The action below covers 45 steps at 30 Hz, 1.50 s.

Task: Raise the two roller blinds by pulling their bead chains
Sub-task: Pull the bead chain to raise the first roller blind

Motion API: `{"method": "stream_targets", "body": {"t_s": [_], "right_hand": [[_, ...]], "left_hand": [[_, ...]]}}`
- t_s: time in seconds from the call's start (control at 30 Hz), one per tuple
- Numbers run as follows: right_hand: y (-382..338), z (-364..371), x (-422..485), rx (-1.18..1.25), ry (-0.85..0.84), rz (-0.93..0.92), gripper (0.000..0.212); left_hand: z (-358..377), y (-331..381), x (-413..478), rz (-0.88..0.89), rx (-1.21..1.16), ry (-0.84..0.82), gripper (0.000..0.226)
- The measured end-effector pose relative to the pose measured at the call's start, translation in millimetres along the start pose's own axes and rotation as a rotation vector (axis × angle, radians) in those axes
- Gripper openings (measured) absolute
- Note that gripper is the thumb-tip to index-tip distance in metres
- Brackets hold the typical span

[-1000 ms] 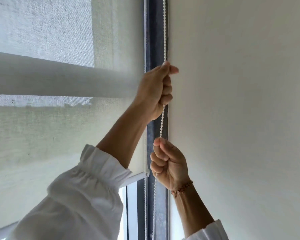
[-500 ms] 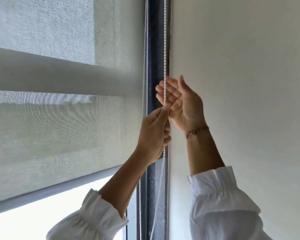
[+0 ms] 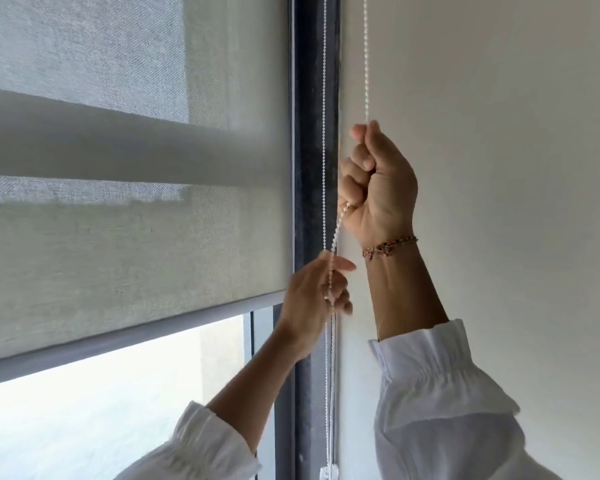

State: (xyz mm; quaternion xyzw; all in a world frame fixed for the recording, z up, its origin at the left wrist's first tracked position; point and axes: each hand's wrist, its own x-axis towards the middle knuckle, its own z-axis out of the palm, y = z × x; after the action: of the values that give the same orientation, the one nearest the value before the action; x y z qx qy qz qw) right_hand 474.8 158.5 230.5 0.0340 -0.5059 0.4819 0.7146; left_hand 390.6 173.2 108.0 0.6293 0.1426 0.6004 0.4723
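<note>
Head view: right hand (image 3: 378,188), open a moment ago, now fists the bead chain (image 3: 366,64) above the pinching left hand (image 3: 310,296) — the roller blind (image 3: 118,254) has risen, next pull ready.

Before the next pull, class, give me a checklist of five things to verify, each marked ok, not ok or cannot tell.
1. Right hand grips the chain: ok.
2. Left hand holds the chain lower down: ok.
3. Chain straight above the right hand: ok.
4. Blind fully raised: not ok; its bar sits partway up the window.
5. Roller turning freely: cannot tell; out of view.
</note>
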Motion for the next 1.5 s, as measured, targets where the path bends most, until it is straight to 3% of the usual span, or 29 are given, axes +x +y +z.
{"method": "stream_targets", "body": {"t_s": [0.1,0.27,0.47,0.67,0.8,0.9,1.0,1.13,1.33,1.5], "right_hand": [[6,-11,-10,-0.006,-0.046,-0.007,0.031],[39,-35,-38,0.109,-0.101,0.144,0.033],[70,-67,-75,0.265,-0.209,0.312,0.014],[82,-82,-82,0.214,-0.23,0.381,0.02],[83,-87,-67,0.132,-0.185,0.37,0.021],[74,-85,-45,-0.008,-0.067,0.377,0.042],[55,-74,-20,-0.046,0.023,0.272,0.053],[23,-50,11,-0.026,0.006,0.15,0.038],[3,-11,31,-0.043,-0.057,0.134,0.019],[14,-2,29,-0.25,0.129,0.065,0.019]], "left_hand": [[-15,18,20,-0.034,-0.093,0.043,0.048],[-4,72,58,0.072,-0.029,0.003,0.041],[23,115,77,0.074,0.003,-0.035,0.027],[38,102,78,0.132,-0.003,0.138,0.03],[36,100,74,0.283,-0.15,0.081,0.033],[33,97,72,0.318,-0.173,0.036,0.033],[27,83,64,0.321,-0.153,0.005,0.033],[17,49,46,0.254,-0.115,-0.01,0.032],[14,-1,14,0.093,-0.061,0.042,0.035],[5,-22,0,0.039,-0.039,0.027,0.03]]}}
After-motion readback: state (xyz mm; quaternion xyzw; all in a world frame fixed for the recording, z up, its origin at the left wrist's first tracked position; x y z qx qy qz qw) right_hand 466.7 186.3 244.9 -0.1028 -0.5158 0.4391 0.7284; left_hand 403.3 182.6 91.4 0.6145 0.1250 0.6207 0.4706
